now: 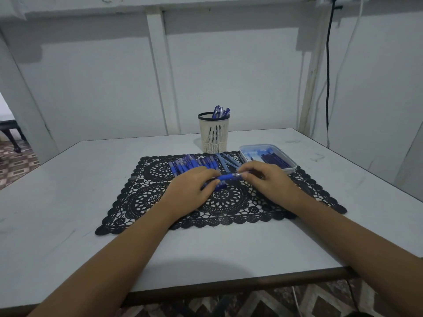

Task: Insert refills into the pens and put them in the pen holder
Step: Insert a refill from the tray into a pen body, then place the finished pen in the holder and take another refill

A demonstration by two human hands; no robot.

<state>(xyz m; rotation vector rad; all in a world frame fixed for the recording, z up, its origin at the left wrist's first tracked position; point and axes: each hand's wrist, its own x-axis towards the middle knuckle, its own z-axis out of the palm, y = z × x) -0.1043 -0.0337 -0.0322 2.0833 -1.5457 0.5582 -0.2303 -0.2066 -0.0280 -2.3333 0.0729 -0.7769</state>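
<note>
Both hands hold one blue pen (229,176) level above a black lace mat (146,195). My left hand (192,191) grips its blue barrel end; my right hand (265,179) pinches the clear tip end. Behind them a row of several blue pens (194,164) lies on the mat, with a few pale blue barrels (226,161) beside it. A cream mesh pen holder (214,133) stands behind the mat with several blue pens (220,112) upright in it. A shallow white tray (290,167) to the right holds dark blue refills (272,160).
The white table (68,202) ends near me at a dark front edge (229,287). White wall panels rise behind it. A black cable (328,65) and a white cable (343,60) hang at the right wall. Patterned floor shows to the left.
</note>
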